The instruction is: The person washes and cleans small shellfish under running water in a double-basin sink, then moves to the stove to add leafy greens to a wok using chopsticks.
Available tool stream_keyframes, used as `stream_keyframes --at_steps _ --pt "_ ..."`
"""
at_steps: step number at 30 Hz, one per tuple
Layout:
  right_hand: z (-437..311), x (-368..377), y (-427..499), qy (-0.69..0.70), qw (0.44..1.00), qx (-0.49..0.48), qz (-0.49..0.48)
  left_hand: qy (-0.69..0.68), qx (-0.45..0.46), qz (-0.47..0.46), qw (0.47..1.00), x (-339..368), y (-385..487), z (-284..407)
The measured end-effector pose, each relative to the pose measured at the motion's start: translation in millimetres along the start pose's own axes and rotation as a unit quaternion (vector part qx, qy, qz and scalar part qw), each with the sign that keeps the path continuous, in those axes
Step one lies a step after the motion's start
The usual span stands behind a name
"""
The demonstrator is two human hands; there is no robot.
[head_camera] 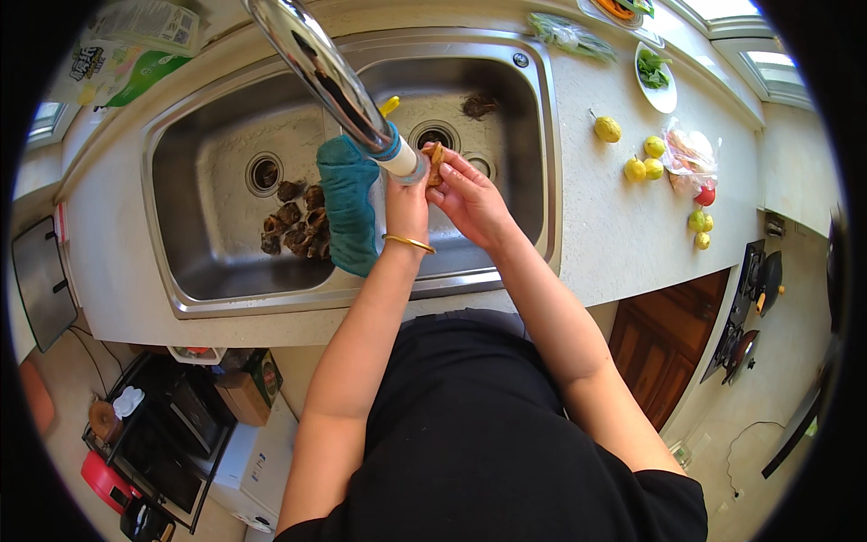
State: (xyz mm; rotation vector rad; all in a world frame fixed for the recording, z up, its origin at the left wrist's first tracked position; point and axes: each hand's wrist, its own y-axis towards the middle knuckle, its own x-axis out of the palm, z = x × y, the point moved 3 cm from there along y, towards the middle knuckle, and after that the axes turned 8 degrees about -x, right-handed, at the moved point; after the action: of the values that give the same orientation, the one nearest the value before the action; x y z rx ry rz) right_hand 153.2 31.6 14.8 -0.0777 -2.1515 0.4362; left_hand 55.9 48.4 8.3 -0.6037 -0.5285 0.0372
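Over the right basin of a double stainless steel sink (pixel 552 169), my right hand (pixel 474 200) grips a brown sea snail shell (pixel 435 162) between thumb and fingers. My left hand (pixel 406 203), with a gold bangle at the wrist, is beside it under the chrome faucet (pixel 325 74); the spout's end hides its fingers, so its hold cannot be told. A teal cloth (pixel 349 206) drapes over the divider just left of that hand. Several dark sea snails (pixel 291 220) lie heaped in the left basin. A dark brown clump (pixel 479 106) rests at the back of the right basin.
Several yellow-green fruits (pixel 635 169), a plastic bag with food (pixel 691 156), a white dish of green leaves (pixel 656 78) and bagged greens (pixel 572 35) are on the right counter. Plastic packages (pixel 135 47) lie at the back left. The faucet arches low over the sink's middle.
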Motion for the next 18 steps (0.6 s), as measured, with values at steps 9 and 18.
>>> stream_keyframes --at_steps 9,18 --pt "6.3 2.0 -3.6 -0.195 0.974 -0.081 0.082 -0.007 -0.029 -0.027 0.999 6.6 -5.8 -2.2" --pt "9.2 0.1 2.4 -0.269 0.953 -0.107 0.087 0.189 0.136 -0.048 0.971 -9.5 -4.3 -7.0"
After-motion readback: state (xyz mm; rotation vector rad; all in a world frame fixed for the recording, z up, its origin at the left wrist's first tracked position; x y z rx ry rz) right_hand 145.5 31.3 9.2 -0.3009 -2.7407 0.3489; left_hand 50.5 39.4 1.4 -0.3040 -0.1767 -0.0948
